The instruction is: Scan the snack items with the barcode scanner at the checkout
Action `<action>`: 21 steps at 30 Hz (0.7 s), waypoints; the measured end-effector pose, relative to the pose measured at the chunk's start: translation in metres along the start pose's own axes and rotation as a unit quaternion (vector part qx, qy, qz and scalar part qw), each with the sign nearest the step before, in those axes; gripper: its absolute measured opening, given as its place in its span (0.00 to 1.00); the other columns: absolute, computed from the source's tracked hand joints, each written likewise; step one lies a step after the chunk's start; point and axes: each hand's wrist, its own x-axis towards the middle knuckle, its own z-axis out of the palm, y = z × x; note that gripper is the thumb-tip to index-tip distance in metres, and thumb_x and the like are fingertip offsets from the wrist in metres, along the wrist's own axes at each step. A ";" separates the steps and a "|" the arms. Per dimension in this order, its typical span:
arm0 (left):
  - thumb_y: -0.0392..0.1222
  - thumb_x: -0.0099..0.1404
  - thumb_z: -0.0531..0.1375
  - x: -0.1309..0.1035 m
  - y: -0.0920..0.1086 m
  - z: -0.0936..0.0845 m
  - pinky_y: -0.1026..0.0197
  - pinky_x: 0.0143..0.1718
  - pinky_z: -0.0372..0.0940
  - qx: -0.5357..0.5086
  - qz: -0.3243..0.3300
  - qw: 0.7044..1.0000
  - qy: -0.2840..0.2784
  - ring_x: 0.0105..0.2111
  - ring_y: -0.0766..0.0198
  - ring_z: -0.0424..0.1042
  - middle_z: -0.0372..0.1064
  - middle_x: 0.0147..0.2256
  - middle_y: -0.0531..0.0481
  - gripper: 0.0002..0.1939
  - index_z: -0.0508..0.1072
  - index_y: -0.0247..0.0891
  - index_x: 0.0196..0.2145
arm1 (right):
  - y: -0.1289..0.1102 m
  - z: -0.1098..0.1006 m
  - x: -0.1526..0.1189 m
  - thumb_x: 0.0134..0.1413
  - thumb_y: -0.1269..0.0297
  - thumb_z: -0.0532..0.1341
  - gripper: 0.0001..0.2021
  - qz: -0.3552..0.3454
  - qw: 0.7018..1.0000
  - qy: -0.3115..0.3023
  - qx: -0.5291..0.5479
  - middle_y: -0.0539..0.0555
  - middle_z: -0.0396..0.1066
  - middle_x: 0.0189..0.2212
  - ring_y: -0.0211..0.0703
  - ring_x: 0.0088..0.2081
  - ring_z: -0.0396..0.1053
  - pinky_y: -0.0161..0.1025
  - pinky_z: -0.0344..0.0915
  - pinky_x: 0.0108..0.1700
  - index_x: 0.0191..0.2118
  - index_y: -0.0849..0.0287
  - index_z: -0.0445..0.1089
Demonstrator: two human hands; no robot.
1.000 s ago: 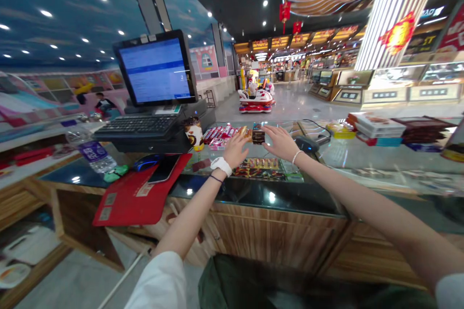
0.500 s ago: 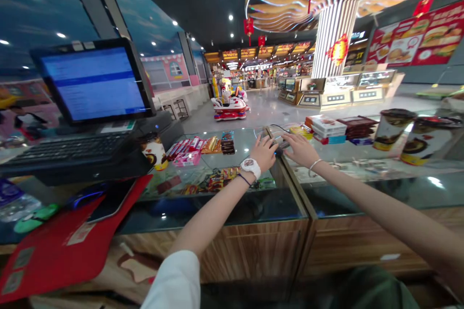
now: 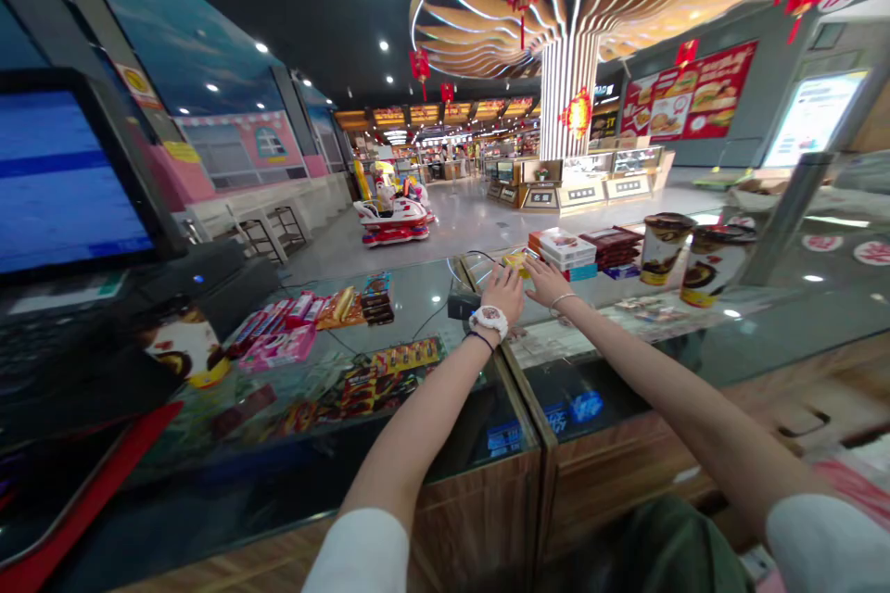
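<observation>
Both my arms reach forward over the glass counter point(image 3: 431, 283). My left hand point(image 3: 505, 289), with a white watch point(image 3: 489, 322) on its wrist, has its fingers stretched out at the near side of a small yellow packet point(image 3: 515, 260). Beside it, my right hand point(image 3: 545, 281) wears a thin bracelet and lies with extended fingers at the packet's right end. The fingers seem to touch the packet; a grip on it is not visible. A small black box point(image 3: 463, 305) sits just left of my left hand.
Stacked boxes point(image 3: 566, 247), dark red packets point(image 3: 616, 250) and two large cups point(image 3: 716, 264) stand on the right. Snack packs point(image 3: 282, 347), another cup point(image 3: 186, 347) and a monitor point(image 3: 62, 171) are on the left. A metal post point(image 3: 782, 222) rises at the right.
The view has turned right. My hands have moved right, off the small black box that they partly covered, to the yellow packet.
</observation>
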 end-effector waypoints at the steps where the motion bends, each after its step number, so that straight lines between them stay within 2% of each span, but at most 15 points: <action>1: 0.41 0.68 0.52 0.005 0.003 0.004 0.36 0.69 0.40 -0.002 -0.003 1.000 0.004 0.67 0.48 0.54 0.61 0.63 0.38 0.25 0.67 0.33 0.61 | 0.002 0.002 0.003 0.55 0.69 0.59 0.35 0.003 1.000 -0.004 0.001 0.67 0.49 0.69 0.55 0.69 0.50 0.57 0.50 0.67 0.68 0.67 0.52; 7: 0.42 0.68 0.51 0.016 0.016 0.021 0.38 0.70 0.37 -0.019 -0.028 0.999 0.029 0.68 0.48 0.51 0.60 0.64 0.35 0.29 0.63 0.29 0.63 | 0.003 0.013 0.021 0.59 0.75 0.51 0.30 -0.023 1.000 -0.011 0.014 0.70 0.49 0.69 0.51 0.70 0.48 0.48 0.53 0.67 0.67 0.76 0.52; 13: 0.39 0.66 0.52 0.008 0.013 0.030 0.39 0.69 0.42 -0.025 -0.059 0.998 0.004 0.67 0.45 0.54 0.60 0.63 0.33 0.28 0.66 0.26 0.61 | 0.001 0.020 0.027 0.62 0.68 0.53 0.28 0.007 1.000 -0.026 0.014 0.71 0.56 0.66 0.55 0.67 0.54 0.51 0.55 0.65 0.66 0.74 0.55; 17: 0.38 0.65 0.52 0.006 0.013 0.027 0.38 0.69 0.41 -0.041 -0.064 0.997 0.004 0.67 0.46 0.54 0.60 0.64 0.36 0.28 0.65 0.30 0.62 | 0.001 0.011 0.019 0.61 0.66 0.56 0.26 0.000 0.999 -0.032 0.014 0.71 0.59 0.64 0.56 0.66 0.57 0.52 0.52 0.66 0.63 0.72 0.60; 21: 0.37 0.66 0.51 0.004 0.016 0.021 0.39 0.70 0.38 -0.052 -0.077 0.995 -0.024 0.68 0.47 0.51 0.55 0.66 0.37 0.29 0.62 0.28 0.64 | 0.003 -0.005 -0.002 0.57 0.69 0.58 0.28 -0.019 0.999 -0.043 0.018 0.68 0.60 0.64 0.53 0.66 0.57 0.51 0.49 0.68 0.63 0.69 0.60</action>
